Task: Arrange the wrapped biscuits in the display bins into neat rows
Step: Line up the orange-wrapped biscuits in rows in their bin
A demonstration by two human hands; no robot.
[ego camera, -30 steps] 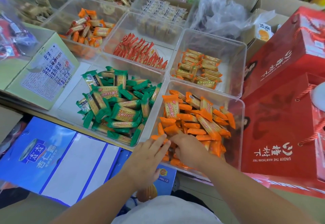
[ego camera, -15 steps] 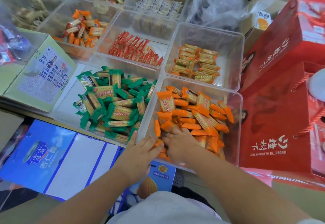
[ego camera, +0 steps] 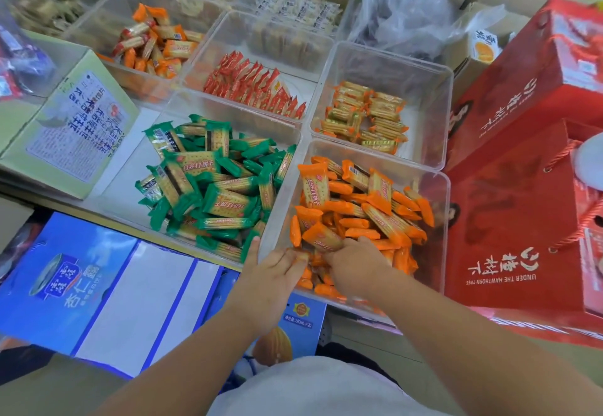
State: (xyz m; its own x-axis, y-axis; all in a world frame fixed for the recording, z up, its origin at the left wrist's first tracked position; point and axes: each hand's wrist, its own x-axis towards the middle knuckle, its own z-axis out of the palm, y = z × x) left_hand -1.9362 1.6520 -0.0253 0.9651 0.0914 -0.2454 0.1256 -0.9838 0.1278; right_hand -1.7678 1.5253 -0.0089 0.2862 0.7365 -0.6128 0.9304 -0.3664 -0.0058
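Loose orange-wrapped biscuits (ego camera: 368,207) lie in a jumbled heap in the clear front-right bin (ego camera: 446,207). My right hand (ego camera: 355,262) reaches over the bin's front edge, its fingers curled around an orange packet (ego camera: 321,236) at the near side of the heap. My left hand (ego camera: 274,272) sits at the bin's front-left corner. Its thumb lies over the wall toward the green bin and its fingers close on orange packets in that corner. Green-wrapped biscuits (ego camera: 215,187) are piled untidily in the neighbouring clear bin (ego camera: 124,187).
Behind stand bins of red packets (ego camera: 254,86), gold packets (ego camera: 365,115) and mixed orange packets (ego camera: 156,40). Red gift boxes (ego camera: 509,220) crowd the right side. A pale green box (ego camera: 75,128) sits at left, a blue carton (ego camera: 98,285) below, a crumpled plastic bag (ego camera: 401,7) at the back.
Both hands have pushed from the bin's front edge further into the orange heap. The right hand's fingers now curl around a packet, and front packets have shifted.
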